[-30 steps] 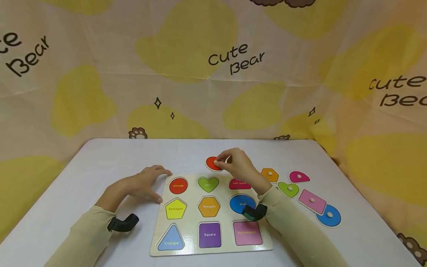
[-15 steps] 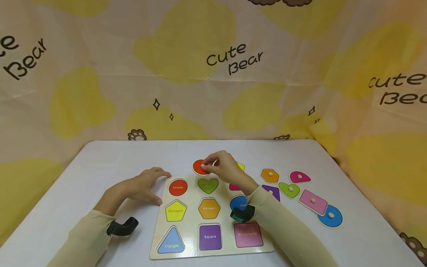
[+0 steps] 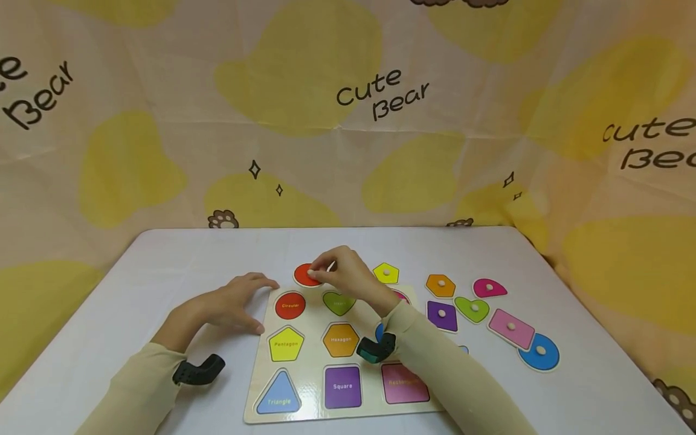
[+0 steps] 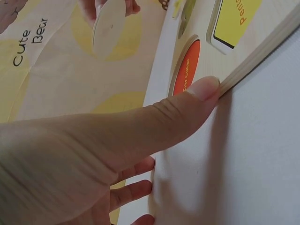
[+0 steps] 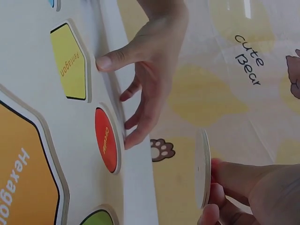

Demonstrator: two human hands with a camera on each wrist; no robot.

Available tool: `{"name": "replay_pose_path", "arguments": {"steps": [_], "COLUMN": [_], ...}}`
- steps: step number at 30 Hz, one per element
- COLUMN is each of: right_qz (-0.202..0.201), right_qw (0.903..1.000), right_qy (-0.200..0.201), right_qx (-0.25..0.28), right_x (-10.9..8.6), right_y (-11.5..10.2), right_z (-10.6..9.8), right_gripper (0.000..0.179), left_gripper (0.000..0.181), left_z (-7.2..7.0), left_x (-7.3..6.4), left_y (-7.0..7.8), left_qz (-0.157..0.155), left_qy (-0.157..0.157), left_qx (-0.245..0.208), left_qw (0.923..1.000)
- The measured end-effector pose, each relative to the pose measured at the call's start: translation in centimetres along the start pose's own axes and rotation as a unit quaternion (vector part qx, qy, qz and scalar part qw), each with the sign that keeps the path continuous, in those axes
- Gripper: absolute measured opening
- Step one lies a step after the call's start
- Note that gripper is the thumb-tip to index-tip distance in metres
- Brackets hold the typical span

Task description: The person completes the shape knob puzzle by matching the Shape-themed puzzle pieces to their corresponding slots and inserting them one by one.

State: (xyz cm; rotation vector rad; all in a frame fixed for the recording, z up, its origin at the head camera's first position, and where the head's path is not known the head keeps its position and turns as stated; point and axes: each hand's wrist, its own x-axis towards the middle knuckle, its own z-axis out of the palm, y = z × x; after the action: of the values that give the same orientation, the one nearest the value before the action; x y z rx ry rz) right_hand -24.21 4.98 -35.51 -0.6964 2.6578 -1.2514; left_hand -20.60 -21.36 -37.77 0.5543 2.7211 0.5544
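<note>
My right hand (image 3: 350, 278) pinches the small knob of a red round puzzle piece (image 3: 304, 275), holding it above the far edge of the wooden shape board (image 3: 313, 350). In the right wrist view the piece (image 5: 202, 171) is tilted nearly edge-on, its pale underside raised off the table. My left hand (image 3: 234, 304) lies at the board's far left corner. Its thumb (image 4: 173, 115) touches the left edge, and the other fingers spread toward the top corner. Just inside that corner is the red spot marked Circular (image 3: 290, 306).
Right of the board lie knobbed pieces: a yellow pentagon (image 3: 385, 273), orange hexagon (image 3: 440, 286), purple square (image 3: 442, 316), green heart (image 3: 472, 309), magenta half round (image 3: 489, 288), pink rectangle (image 3: 512, 329) and blue oval (image 3: 539, 352). A printed cloth (image 3: 304, 181) hangs behind the table.
My right hand has carried the red round piece leftward along the board's far edge, uncovering the yellow pentagon and purple square. The left hand has stayed at the corner.
</note>
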Motion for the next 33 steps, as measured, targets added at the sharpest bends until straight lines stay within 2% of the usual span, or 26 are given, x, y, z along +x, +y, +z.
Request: {"name": "replay_pose_path", "arguments": {"steps": [16, 28, 33], "right_qz": [-0.002, 0.032, 0.027], "right_qw": [0.9998, 0.9989, 0.9992], "right_qy": [-0.017, -0.029, -0.023], "right_qx": [-0.006, -0.016, -0.019], "right_x": [0.8, 0.7, 0.7], "right_y": [-0.9, -0.3, -0.2], "right_z": [2.1, 3.8, 3.8], "right_gripper": [0.015, 0.011, 0.011], "left_gripper": [0.084, 0.085, 0.085], "left_z": [-0.3, 0.0, 0.0], "left_x": [0.2, 0.2, 0.2], "left_y": [0.0, -0.4, -0.5], "left_qz": [0.016, 0.011, 0.031], "left_qy": [0.004, 0.004, 0.012], "left_qx": [-0.002, 0.009, 0.015], "left_qw": [0.9999, 0.9999, 0.9994]}}
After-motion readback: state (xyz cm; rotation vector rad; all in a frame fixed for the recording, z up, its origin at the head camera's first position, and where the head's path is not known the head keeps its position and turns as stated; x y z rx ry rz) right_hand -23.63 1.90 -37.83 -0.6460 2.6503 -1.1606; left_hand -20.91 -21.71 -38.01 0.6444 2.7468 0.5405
